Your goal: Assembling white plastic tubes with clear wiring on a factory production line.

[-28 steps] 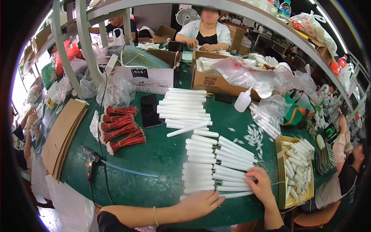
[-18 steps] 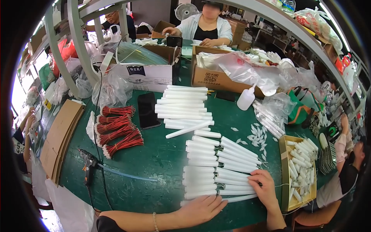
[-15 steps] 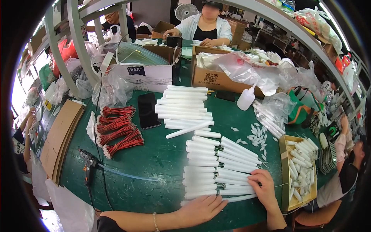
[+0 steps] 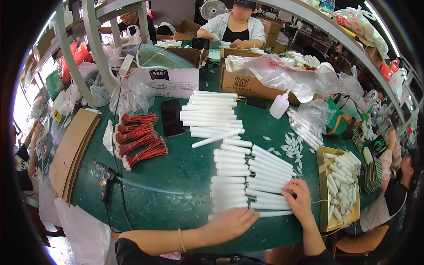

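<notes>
So the biggest thing here is the green table (image 4: 168, 214), scuffed and pretty crowded. At its far side sits a brown cardboard box (image 4: 260, 90) with clear plastic spilling over the front, and some flat cardboard sheets (image 4: 73, 154) are stacked off to the left. Then the main bit: two columns of white tubes (image 4: 229, 181) laid side by side right in front of the person, with a looser pile just beyond. A shallow yellowish tray (image 4: 323, 190) stands to the right, full of shorter white pieces. The left hand (image 4: 232, 221) is flattish, fingers close together, draped over the nearest tubes around where the columns meet. The right hand (image 4: 300, 201) is curled fairly narrow at the right-hand ends of those near tubes (can't tell if it's actually pinching one, tbh). Over on the left are bundles of red wires (image 4: 141, 148), with a glue gun (image 4: 105, 176) below them and a black phone (image 4: 173, 118) beside them. Smallest are the white leaf-shaped bits (image 4: 292, 145) scattered near the tray.
</notes>
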### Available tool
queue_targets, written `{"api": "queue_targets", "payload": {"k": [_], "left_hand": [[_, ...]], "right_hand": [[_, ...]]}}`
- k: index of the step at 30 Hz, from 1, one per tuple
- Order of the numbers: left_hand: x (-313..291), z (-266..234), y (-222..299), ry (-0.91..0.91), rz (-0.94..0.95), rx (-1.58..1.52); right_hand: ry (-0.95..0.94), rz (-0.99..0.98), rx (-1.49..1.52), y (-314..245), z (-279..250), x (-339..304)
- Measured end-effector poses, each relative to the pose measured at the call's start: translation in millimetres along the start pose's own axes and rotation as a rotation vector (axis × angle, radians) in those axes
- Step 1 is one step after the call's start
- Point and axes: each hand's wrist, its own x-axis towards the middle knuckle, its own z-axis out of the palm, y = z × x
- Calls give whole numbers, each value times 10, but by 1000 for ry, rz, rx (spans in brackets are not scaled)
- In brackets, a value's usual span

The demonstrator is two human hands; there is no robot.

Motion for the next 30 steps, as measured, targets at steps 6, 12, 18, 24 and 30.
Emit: {"api": "queue_targets", "payload": {"k": [6, 12, 18, 24, 30], "left_hand": [[58, 158, -35, 240, 6, 33], [17, 8, 5, 253, -11, 191], [-306, -291, 55, 15, -357, 226], [-365, -156, -14, 49, -383, 144], [-308, -181, -82, 42, -406, 64]], "right_hand": [[25, -245, -70, -334, -70, -99], [-277, -352, -221, -558, -72, -364], [-292, -342, -345, -386, -20, -447], [-267, -342, -331, -264, 39, -311], [-317, -345, -341, -225, 8, -184]]}}
